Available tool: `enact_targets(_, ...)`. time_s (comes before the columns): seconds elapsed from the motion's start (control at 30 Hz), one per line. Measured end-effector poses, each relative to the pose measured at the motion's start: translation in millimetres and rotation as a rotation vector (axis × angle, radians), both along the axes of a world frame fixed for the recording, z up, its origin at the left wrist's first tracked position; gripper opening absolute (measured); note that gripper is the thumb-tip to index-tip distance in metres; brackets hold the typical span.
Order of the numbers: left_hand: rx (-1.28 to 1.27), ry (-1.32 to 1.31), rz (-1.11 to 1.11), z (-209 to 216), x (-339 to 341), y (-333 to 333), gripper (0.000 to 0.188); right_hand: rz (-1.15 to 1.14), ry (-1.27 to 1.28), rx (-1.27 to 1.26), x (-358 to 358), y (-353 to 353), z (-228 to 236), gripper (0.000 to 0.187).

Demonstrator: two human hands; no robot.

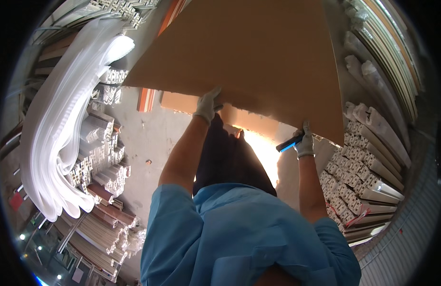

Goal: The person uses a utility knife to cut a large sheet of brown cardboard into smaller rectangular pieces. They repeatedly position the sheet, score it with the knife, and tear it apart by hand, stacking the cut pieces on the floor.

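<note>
A large brown cardboard sheet [244, 52] stretches away in front of me, its near edge rough and uneven. My left hand [207, 107], in a white glove, is closed on that near edge left of the middle. Farther right, my gloved right hand [305, 143] is at the sheet's near right edge, with the fingers partly hidden. It also grips a black and blue utility knife [288, 144], which points left; I cannot make out a blade. Below the sheet, another brown cardboard piece [176, 102] lies on the floor, partly covered.
Bundled white profiles [356, 174] are stacked along the right. On the left hang long white plastic strips [51, 128] beside more stacked profiles [99, 136]. An orange-brown strip [145, 100] lies on the grey concrete floor [151, 138]. Bright light falls near my legs.
</note>
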State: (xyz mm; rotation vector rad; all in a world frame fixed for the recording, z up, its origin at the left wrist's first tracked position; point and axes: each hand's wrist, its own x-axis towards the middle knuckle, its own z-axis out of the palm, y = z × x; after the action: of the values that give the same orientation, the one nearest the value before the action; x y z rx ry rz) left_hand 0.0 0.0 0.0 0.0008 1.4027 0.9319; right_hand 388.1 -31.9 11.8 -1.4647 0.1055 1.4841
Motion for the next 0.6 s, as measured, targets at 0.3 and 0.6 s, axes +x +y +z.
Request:
enact_targets(0.3,-0.144,-0.018,0.536,-128,-43,-71,0.029,-0.015,0.039,-0.173,-24,-72,-131,0.019)
enact_targets(0.6,-0.283,0.175,0.31,-357,-88,-114,0.028,-0.31,0.004,-0.406,-45,-109,-378,0.026)
